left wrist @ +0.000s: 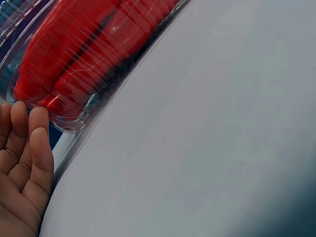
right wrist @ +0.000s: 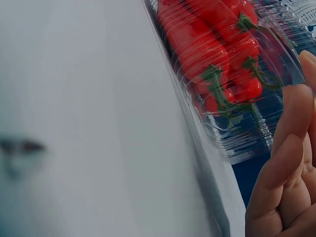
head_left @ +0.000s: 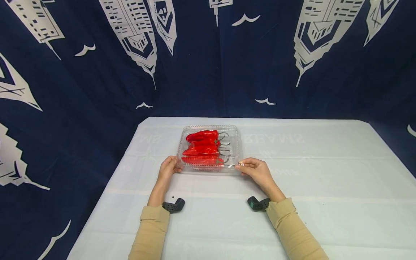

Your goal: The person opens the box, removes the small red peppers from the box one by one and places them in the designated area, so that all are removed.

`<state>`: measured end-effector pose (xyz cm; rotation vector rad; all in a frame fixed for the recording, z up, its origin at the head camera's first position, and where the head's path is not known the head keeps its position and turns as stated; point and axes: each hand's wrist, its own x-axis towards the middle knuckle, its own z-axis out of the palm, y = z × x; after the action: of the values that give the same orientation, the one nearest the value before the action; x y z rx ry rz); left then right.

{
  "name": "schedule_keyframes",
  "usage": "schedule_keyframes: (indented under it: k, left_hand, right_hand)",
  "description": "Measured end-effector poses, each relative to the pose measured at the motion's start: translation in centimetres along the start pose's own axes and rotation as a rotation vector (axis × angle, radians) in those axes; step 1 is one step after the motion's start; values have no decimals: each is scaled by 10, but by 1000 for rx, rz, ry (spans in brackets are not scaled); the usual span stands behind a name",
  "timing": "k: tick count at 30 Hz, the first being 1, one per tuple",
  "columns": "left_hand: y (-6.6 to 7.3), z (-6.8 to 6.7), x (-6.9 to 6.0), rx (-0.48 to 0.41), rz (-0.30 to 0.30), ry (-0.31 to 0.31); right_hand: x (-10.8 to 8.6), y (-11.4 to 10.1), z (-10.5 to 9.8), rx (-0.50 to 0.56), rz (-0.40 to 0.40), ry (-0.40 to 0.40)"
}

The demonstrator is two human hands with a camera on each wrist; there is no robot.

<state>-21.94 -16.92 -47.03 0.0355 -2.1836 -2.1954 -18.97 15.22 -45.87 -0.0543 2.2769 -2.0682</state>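
A clear plastic clamshell box (head_left: 235, 150) holds several long red peppers (head_left: 200, 150), their green stems pointing right in the head view. Its lid lies over the peppers. At the front left corner my left hand (head_left: 167, 169) grips the edge; in the left wrist view its fingers (left wrist: 40, 153) are bent against the box's end, and the thumb is hidden there. My right hand (head_left: 258, 171) pinches the front right corner between thumb and fingers. In the right wrist view the stems show through the ribbed plastic close to that hand. Whether the box's base touches the table cannot be told.
A white cloth covers the table (head_left: 325, 180), with faint lettering showing on it. Behind and to the left hangs a dark blue curtain (head_left: 211, 72) with white building prints. Black straps with small devices (head_left: 174, 206) sit on both wrists. A tiny dark speck lies near the left wrist.
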Motion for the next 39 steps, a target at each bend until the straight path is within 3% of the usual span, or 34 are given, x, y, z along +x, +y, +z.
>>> schedule_keyframes:
  k: [7, 11, 21, 26, 31, 35, 39]
  left_hand:
    - [2, 0, 0, 15, -4, 9]
    - [1, 0, 0, 13, -10, 15]
    - [2, 0, 2, -10, -28, 11]
    - [6, -1, 0, -26, -45, 1]
    - [25, 3, -11, -7, -44, -9]
    - [15, 1, -5, -14, -33, -1]
    - [2, 0, 1, -21, -17, 12]
  right_hand:
    - [1, -2, -2, -12, -27, -45]
    - [1, -6, -5, -90, -51, -53]
    - [1, -13, -6, -289, -74, 61]
    - [2, -15, -6, -271, -116, 90]
    - [-6, -30, -3, -200, -175, 89]
    - [-17, -50, 2, -208, -233, 104]
    - [-19, -56, 4, -243, -269, 123]
